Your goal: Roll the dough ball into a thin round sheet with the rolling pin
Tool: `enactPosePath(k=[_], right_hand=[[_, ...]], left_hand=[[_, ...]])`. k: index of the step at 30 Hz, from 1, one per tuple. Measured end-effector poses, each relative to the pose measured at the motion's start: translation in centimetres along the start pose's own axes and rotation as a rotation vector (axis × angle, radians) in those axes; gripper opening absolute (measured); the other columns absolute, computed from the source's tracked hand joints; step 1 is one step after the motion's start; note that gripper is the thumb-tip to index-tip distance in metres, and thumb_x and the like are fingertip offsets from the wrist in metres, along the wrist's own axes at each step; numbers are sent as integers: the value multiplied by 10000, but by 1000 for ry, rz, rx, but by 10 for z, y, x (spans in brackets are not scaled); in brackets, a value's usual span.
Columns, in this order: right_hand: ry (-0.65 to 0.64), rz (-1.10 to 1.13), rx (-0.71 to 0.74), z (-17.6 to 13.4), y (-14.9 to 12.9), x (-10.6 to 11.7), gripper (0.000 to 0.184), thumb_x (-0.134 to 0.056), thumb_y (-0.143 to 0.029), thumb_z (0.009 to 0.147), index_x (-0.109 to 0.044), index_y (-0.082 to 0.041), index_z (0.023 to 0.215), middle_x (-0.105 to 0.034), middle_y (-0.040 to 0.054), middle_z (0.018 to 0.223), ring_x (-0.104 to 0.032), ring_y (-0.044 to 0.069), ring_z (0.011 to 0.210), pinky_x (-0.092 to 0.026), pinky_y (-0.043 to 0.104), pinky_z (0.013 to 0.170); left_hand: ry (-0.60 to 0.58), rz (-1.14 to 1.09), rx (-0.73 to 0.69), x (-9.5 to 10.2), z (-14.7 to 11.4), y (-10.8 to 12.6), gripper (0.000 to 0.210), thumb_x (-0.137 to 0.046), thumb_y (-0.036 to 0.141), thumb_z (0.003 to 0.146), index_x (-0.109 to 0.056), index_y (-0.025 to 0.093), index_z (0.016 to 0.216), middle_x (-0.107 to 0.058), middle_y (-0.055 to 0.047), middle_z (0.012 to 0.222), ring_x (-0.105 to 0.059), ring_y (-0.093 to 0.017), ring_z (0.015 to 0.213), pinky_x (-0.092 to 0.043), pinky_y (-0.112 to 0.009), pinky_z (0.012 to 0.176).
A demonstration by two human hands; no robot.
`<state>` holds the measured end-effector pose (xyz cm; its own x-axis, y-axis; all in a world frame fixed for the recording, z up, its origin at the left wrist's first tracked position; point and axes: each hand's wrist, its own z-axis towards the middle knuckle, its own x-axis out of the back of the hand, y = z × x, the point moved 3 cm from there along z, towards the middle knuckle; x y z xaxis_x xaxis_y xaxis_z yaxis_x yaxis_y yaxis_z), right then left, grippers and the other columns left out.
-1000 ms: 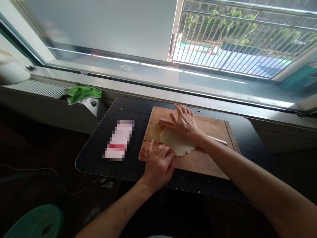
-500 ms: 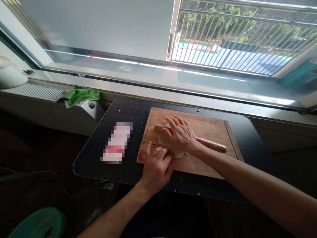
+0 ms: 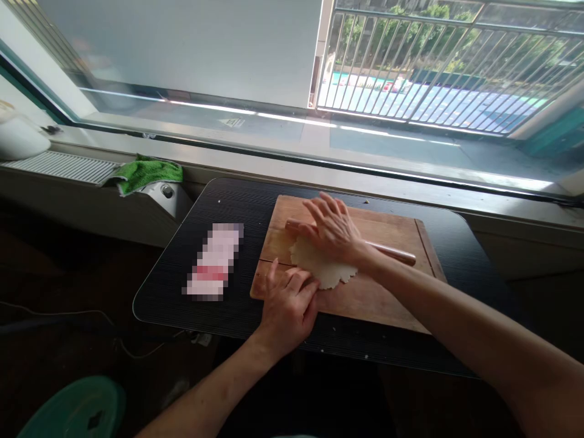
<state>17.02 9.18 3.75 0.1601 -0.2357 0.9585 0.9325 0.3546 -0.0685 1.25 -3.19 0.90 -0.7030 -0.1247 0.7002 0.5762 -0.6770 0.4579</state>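
Note:
A flat, pale sheet of dough (image 3: pixel 322 266) with a ragged edge lies on the wooden cutting board (image 3: pixel 387 298). Across its far side rests a wooden rolling pin (image 3: pixel 395 253), slanting from upper left to lower right. My right hand (image 3: pixel 336 228) lies with its palm on the middle of the pin, fingers stretched out beyond it and not wrapped around it. At the dough's near left edge, my left hand (image 3: pixel 292 304) has its thumb and fingers closed on the rim, little finger sticking out. The right hand covers part of the pin.
The board lies on a black table (image 3: pixel 182 267) with rounded corners. A blurred pinkish item (image 3: pixel 213 261) lies left of the board. A green cloth (image 3: pixel 148 174) hangs on the radiator (image 3: pixel 59 167). A green basin (image 3: pixel 73 407) stands at lower left, below the window.
My right hand has moved away from me over the pin, fingers now raised farther forward. The pin has rolled slightly away, and more of the dough shows. My left hand stays nearly still.

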Motion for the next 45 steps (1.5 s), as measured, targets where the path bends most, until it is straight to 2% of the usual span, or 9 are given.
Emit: enactPosePath(k=[5,10,15,21,29,34,38,41,45], right_hand=[[-8,58,-189,16,21,-2,622,-279,-536,1031,-403,-183,1527,-469,151,1525,-293,324,1482,-290,535,1165],[-96,70,-62,2,3,-2,673,-282,-612,1009,-401,-208,1535,-460,126,1552,-274,301,1496,-297,503,1179],[-53,28,-291,29,34,1,622,-286,-507,1028,-379,-171,1542,-441,169,1554,-289,324,1484,-305,549,1157],[-74,57,-44,3,1,0,644,-308,-592,1013,-415,-219,1525,-477,130,1537,-301,301,1479,-315,498,1157],[-16,21,-497,53,69,14,532,-309,-402,1043,-475,-133,1471,-494,179,1496,-400,332,1401,-313,505,1129],[-36,-55,-418,9,43,36,570,-223,-419,1066,-728,-154,1046,-723,163,1123,-641,284,1067,-439,393,936],[-109,-83,-380,-21,21,30,509,-283,-389,1058,-738,-161,1072,-763,145,1077,-690,265,989,-440,356,875],[-163,-47,-398,-27,21,29,525,-260,-406,1065,-722,-174,1153,-776,137,1069,-712,253,969,-445,329,816],[-142,-59,-572,-46,51,49,611,-197,-442,1066,-740,-169,1133,-782,160,1035,-727,263,948,-457,320,780]], left_hand=[[-1,2,-4,1,0,0,220,-540,195,957,-721,215,1080,-738,-47,1078,-651,-229,1093,-103,-583,1254],[-6,-6,3,2,0,1,205,-542,210,965,-721,219,1064,-739,-44,1080,-655,-224,1092,-68,-583,1264],[-4,1,-10,3,1,2,220,-532,192,962,-717,207,1080,-741,-50,1075,-658,-220,1089,-52,-573,1263],[-18,-14,6,1,-1,1,208,-550,205,965,-715,210,1091,-739,-53,1106,-650,-222,1112,-50,-560,1266],[-51,91,97,15,16,-4,205,-531,210,942,-700,207,1059,-731,-60,1079,-656,-229,1057,-228,-550,1209],[-189,379,399,14,61,-33,272,-588,401,923,-689,149,951,-718,-136,1015,-642,-309,1037,-431,-501,997],[-425,492,498,7,97,-41,418,-631,557,858,-690,144,881,-716,-192,1075,-625,-374,1106,-446,-506,961],[-563,438,534,3,111,-41,345,-654,515,828,-684,173,796,-733,-173,1020,-642,-378,1095,-460,-483,941],[-503,285,500,0,114,-37,104,-671,257,805,-657,196,888,-738,-103,1007,-672,-279,1005,-485,-361,876]])
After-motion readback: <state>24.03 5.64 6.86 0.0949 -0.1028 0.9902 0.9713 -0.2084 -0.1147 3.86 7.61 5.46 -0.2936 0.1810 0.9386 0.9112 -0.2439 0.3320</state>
